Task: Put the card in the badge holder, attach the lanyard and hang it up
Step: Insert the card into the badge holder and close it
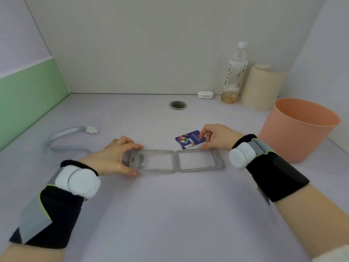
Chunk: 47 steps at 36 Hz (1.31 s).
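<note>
Two hinged halves of the grey badge holder (172, 161) lie opened flat on the table (170, 214), the left hand (111, 157) pinching the left half's outer end between thumb and fingers. Just behind the right half, the right hand (217, 137) pinches the blue card (188, 140), tilted. Well left, the grey lanyard (66, 138) lies untouched.

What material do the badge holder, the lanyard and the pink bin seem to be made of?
Badge holder: likely rigid plastic, matte grey frame with clear windows; the table shows through.
Lanyard: apparently woven fabric, a flat grey band that curves softly, with a white plastic-looking clip.
Pink bin: probably moulded plastic, smooth, matte, with a thin, even rim.
</note>
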### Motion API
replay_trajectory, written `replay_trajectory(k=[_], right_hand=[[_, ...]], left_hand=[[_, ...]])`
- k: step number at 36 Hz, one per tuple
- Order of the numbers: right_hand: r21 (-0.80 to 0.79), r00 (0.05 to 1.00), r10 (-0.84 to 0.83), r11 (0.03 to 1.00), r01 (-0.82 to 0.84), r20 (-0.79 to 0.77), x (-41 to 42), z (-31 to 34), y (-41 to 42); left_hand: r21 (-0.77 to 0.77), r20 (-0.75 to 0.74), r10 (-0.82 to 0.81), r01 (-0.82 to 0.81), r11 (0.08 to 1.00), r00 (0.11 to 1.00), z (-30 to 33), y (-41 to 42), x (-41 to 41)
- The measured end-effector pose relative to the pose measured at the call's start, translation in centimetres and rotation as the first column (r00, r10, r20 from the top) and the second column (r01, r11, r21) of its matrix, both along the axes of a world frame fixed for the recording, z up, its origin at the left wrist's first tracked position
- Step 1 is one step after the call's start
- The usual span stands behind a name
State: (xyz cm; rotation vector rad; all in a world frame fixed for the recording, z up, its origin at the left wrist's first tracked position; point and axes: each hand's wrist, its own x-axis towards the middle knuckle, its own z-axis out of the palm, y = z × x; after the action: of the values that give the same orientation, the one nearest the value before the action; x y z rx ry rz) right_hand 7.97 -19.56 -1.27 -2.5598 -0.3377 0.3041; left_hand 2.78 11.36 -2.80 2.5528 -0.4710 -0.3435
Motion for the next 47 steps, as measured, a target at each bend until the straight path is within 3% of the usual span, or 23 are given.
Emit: replay_trajectory(k=[5,10,13,18,23,31,47], right_hand=[[-0.04,0.999,0.029,0.999,-0.029,0.018,0.6,0.7,0.8],[-0.066,0.998,0.043,0.997,-0.04,0.046,1.4,1.6,1.0],[-0.128,0.997,0.066,0.99,-0.059,0.051,1.9,1.9,0.9],[-0.169,0.994,0.103,0.981,-0.097,0.033,2.7,1.5,0.5],[-0.168,0.993,0.106,0.981,-0.097,0.047,2.9,0.3,0.3],[-0.092,0.996,0.057,0.994,-0.051,0.064,3.2,-1.0,0.0],[-0.112,0.999,-0.005,0.994,0.009,0.041,3.8,-1.5,0.2]], left_hand=[[0.018,0.039,0.036,-0.037,0.999,0.999,0.1,0.3,-0.1],[-0.163,0.118,0.11,-0.09,0.983,0.987,1.1,-0.6,-0.1],[-0.195,0.2,0.106,-0.066,0.979,0.974,1.9,-2.3,0.1],[-0.083,0.256,0.03,-0.009,0.997,0.966,3.1,-6.3,0.6],[0.104,0.185,-0.022,0.003,0.995,0.982,3.0,-9.9,2.2],[0.271,0.167,0.074,-0.118,0.955,0.983,1.4,-13.0,4.1],[0.197,0.152,0.178,-0.206,0.959,0.972,0.2,-13.6,5.4]])
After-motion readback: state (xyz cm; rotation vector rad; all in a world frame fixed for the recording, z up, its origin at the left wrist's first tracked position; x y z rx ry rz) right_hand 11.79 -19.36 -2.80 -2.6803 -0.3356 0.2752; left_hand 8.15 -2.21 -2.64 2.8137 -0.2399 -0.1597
